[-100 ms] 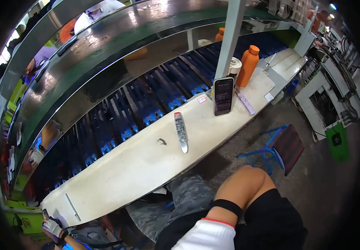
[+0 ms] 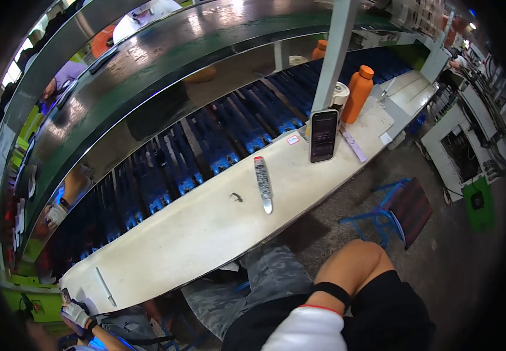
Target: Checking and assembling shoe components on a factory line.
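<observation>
My right arm is bent, with its elbow raised toward the worktable and a black band on the wrist. At the lower edge shows my right hand (image 2: 307, 332) in a white glove with a red cuff, drawn back close to my body. Its fingers lie out of sight, so what it holds, if anything, is hidden. My left hand does not appear. Ahead, on the long cream worktable (image 2: 188, 245), lies a slim knife-like tool (image 2: 263, 184) with a speckled wrap, red end and silver tip. Beside it sits a small dark curved piece (image 2: 236, 198). Neither is touched.
A smartphone (image 2: 323, 136) stands upright by a post (image 2: 335, 52), near an orange bottle (image 2: 358, 95) and a lilac strip (image 2: 353, 146). Beyond runs a blue slatted conveyor (image 2: 200, 143). A stool (image 2: 402, 213) stands at right; a co-worker's gloved hand (image 2: 76, 314) is lower left.
The view has shifted slightly, so the table and its things appear a little farther right. My bent arm keeps the same pose; nothing on the table has visibly moved.
</observation>
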Tool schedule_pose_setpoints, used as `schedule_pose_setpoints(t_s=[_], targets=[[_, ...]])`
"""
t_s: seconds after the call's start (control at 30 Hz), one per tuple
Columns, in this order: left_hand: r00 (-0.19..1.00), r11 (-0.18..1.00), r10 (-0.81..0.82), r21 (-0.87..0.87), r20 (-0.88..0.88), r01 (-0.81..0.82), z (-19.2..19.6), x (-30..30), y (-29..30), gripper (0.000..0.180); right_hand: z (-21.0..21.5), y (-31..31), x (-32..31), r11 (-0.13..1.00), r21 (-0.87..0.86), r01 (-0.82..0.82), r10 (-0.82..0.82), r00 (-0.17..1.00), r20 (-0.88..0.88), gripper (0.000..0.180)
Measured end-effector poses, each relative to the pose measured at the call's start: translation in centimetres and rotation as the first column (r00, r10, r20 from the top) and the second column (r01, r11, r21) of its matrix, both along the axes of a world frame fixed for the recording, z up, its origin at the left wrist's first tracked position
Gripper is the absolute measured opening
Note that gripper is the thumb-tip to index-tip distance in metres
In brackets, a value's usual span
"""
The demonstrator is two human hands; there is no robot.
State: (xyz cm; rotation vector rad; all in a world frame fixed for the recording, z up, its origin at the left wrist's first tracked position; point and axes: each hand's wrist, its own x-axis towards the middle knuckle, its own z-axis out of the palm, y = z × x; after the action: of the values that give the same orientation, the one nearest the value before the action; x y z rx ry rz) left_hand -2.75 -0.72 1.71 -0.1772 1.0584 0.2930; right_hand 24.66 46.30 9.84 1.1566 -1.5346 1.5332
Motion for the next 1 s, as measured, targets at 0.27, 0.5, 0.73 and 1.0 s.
schedule_pose_setpoints(t_s=[0.27, 0.5, 0.73, 1.0], targets=[[0.966, 0.918, -0.257, 0.307, -0.016, 0.249, 1.0, 2.8, 4.8, 0.064, 1.5, 2.2, 1.7, 0.902, 0.161, 0.402, -0.324, 0.873, -0.366, 0.013], [0.945, 0.736, -0.279, 0.67, 0.172, 0.095, -9.1, 3.4, -1.5, 0.067, 2.3, 0.5, -4.7, 0.815, 0.448, 0.366, -0.434, 0.9, 0.053, 0.037], [0.86, 0.761, -0.091, 0.523, -0.502, 0.385, -3.7, -3.0, 8.3, 0.062, -1.0, -8.6, -15.8, 0.849, 0.497, -0.182, 0.137, 0.983, 0.126, 0.046], [0.178, 0.555, 0.633, 0.601, -0.754, 0.574, -3.1, -12.0, 18.6, 0.029, 3.5, -5.2, -24.1, 0.429, 0.854, -0.295, -0.071, 0.931, 0.357, 0.051]])
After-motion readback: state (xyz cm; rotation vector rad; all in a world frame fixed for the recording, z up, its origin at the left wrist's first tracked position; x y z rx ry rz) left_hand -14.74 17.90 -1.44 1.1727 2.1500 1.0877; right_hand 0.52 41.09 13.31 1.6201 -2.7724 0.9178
